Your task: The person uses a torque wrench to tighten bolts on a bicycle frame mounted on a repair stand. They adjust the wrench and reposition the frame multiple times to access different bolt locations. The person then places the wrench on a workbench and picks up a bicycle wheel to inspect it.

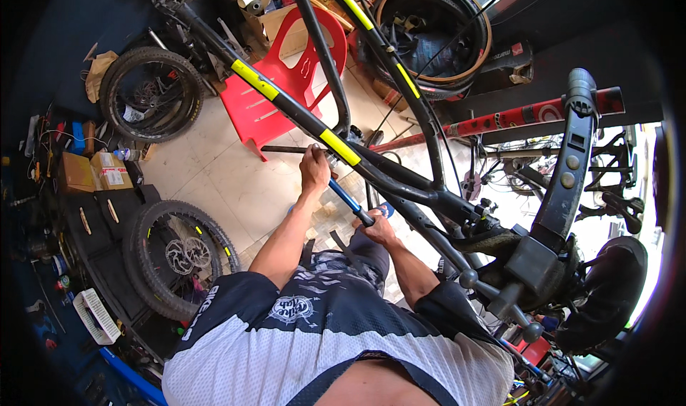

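Note:
A black bicycle frame [389,184] with bright yellow bands slants across the view in front of me. Below its lower tube, my left hand [314,169] is closed at the crank area, its fingers around a part that they mostly hide. A dark crank arm [282,149] sticks out to the left just above that hand. My right hand [379,229] is wrapped round the lower, dark end of a long blue-shafted tool [345,196]. The tool slopes from my right fist up toward my left hand, where its upper end is hidden.
Behind the frame stands a red plastic chair [268,102]. Wheels [151,95] and a tyre [179,259] are on the left, by cardboard boxes [78,172]. Several tyres [429,31] are stacked at the back. A grey stand arm [564,184] and a black saddle [606,292] are close on the right.

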{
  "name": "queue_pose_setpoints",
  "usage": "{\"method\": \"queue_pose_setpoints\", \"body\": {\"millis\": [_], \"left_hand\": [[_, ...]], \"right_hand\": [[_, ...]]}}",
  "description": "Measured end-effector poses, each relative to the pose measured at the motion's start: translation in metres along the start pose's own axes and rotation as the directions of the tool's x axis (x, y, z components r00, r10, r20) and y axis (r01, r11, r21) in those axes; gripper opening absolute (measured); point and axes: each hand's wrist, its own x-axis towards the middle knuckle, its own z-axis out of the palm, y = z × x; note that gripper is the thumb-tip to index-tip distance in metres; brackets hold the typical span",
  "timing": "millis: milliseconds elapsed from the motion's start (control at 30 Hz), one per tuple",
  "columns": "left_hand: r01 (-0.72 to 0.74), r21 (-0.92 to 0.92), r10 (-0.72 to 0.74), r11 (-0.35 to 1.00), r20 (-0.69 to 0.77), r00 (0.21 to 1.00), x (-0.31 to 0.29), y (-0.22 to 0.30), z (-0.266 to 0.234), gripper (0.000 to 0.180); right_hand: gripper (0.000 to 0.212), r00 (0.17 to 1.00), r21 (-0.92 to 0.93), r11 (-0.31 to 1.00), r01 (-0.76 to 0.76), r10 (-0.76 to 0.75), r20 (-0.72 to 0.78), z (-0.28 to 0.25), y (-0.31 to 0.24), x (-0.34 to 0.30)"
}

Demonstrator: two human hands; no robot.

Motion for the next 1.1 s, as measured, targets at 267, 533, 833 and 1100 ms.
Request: {"method": "queue_pose_setpoints", "body": {"millis": [267, 533, 833, 1100], "left_hand": [[0.027, -0.052, -0.026, 0.998, 0.012, 1.000, -0.007, 0.016, -0.002, 0.043], [0.092, -0.077, -0.092, 0.993, -0.002, 0.996, -0.014, 0.030, -0.004, 0.043], [0.090, -0.147, -0.085, 0.985, 0.041, 0.996, -0.001, 0.012, -0.004, 0.046], [0.148, -0.194, -0.094, 0.970, 0.260, 0.961, 0.003, 0.010, -0.031, 0.064]], "right_hand": [[0.018, 0.993, -0.052, 0.993, 0.105, -0.107, -0.039, 0.023, 0.026, 0.016], [0.016, 1.000, 0.082, 0.997, -0.013, 0.014, -0.012, 0.010, 0.011, -0.006], [0.029, 0.998, 0.069, 0.996, -0.057, 0.056, 0.020, -0.004, -0.014, -0.016], [0.041, 0.996, 0.025, 0.997, -0.075, 0.077, -0.048, -0.003, -0.027, -0.014]]}}
